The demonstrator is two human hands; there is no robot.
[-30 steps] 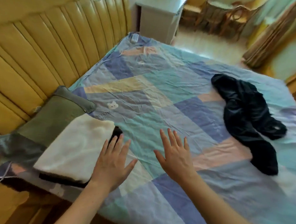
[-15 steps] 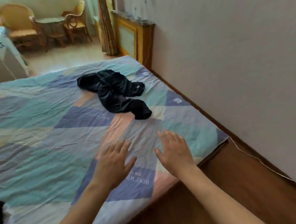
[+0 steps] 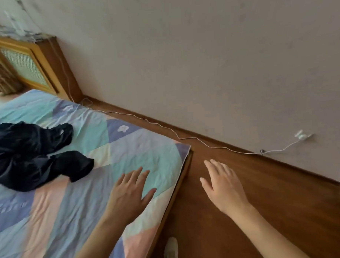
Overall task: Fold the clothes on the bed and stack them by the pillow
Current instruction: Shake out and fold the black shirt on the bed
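Both hands empty; black garment (image 3: pixel 33 153) crumpled left of left hand (image 3: pixel 129 192), apart.

Across the lower left spreads a patchwork bedsheet of pastel blocks (image 3: pixel 127 149): turquoise, lavender-blue, peach-pink and pale cream, with small white cartoon motifs on two blue patches. At the left edge lies a crumpled black garment (image 3: pixel 31 153), perhaps very dark navy. Reddish-brown wooden floor (image 3: pixel 264 193) fills the lower right, a thin white cable (image 3: pixel 165 127) crossing it below the off-white wall (image 3: pixel 201 60).
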